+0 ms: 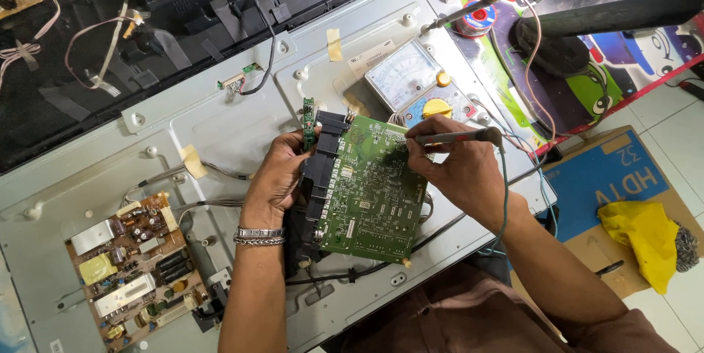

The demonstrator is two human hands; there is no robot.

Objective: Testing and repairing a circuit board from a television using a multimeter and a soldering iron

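Note:
My left hand (pixel 277 175) grips the left edge of a green circuit board (pixel 374 192), holding it tilted up over a grey metal back panel (pixel 220 126). A black connector block (pixel 320 170) runs along the board's left side, under my fingers. My right hand (pixel 458 170) holds a thin soldering iron (pixel 455 136) like a pen, its tip touching the board's upper right edge. A blue-green cord (pixel 503 192) hangs from the iron past my right wrist. A small narrow green board (pixel 308 122) stands just above my left fingers.
A brown power board (pixel 136 265) is mounted at the panel's lower left. An analog multimeter (pixel 411 78) lies above the green board. A solder spool (pixel 475 19) sits at the upper right. A cardboard box (pixel 609 177) with a yellow cloth (pixel 645 239) stands on the floor at right.

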